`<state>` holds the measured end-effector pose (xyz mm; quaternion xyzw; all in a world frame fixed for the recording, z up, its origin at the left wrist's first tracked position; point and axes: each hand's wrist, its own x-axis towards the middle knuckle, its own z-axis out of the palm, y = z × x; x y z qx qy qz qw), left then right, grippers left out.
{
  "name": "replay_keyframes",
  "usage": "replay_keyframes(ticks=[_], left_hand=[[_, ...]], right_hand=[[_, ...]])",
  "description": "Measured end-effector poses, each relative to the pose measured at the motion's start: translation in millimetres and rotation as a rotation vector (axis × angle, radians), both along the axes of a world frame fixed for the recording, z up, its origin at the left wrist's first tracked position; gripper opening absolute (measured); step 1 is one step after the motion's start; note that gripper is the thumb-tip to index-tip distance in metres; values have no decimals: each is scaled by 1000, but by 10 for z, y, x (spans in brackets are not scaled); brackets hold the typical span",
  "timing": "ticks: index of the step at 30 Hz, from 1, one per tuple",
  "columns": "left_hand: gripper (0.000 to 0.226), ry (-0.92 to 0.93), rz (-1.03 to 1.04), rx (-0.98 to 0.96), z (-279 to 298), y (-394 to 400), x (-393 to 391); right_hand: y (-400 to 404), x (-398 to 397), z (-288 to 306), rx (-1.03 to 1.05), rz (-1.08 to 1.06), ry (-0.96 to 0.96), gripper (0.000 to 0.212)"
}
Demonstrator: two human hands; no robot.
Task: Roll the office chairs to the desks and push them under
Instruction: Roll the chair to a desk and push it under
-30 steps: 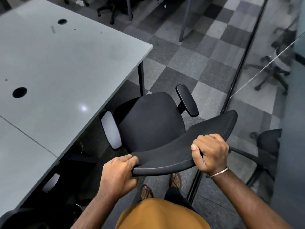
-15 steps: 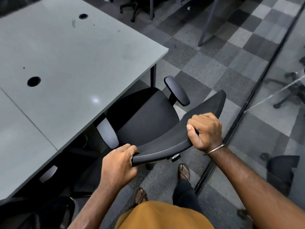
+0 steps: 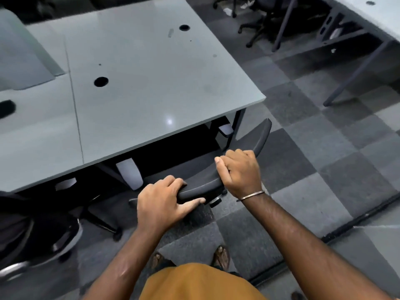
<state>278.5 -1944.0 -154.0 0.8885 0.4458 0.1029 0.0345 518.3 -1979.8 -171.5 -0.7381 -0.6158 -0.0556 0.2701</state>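
A black office chair [image 3: 257, 137] stands with its seat mostly hidden under the grey desk [image 3: 151, 83]. Only the curved top of its backrest and two grey armrest pads show at the desk's front edge. My left hand [image 3: 164, 202] grips the left end of the backrest top, thumb underneath. My right hand [image 3: 240, 172] grips the backrest near its middle, fingers curled over the top edge.
Another black chair [image 3: 32, 234] sits partly under the desk at the lower left. More chairs [image 3: 259, 22] and a second desk [image 3: 372, 16] stand at the back right. Checkered carpet lies to the right, with a dark floor track [image 3: 324, 239] crossing it.
The chair has rolled forward under the desk; its seat and armrests, open to view before, are now mostly covered by the desktop. Both hands kept their grip on the backrest.
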Motion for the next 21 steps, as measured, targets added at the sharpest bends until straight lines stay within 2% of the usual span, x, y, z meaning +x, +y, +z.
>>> replay_keyframes(ticks=[3,6,8,10,11,15,21], left_hand=[[70,-46,37,93,-38,51,47],[71,-87,17,186,-60,149,-12],[74,-86,11,194,-71,263,-76],[77,-88,-4,196,-91,378,-187],[77,-91,-16,198,-108,475,-266],[78,-104,-89,241,-62,953,-562],[77,-77,-116,194,-56,1602,-734]], right_hand=[[128,185,88,-144,168,-64,49],[246,519,223,-348,482,-141,59],[392,810,276,-433,601,-210,74],[531,1001,293,-504,608,-329,90],[620,1024,279,-543,603,-364,92],[784,807,258,-535,595,-318,78],[1242,622,216,-515,546,-296,70]])
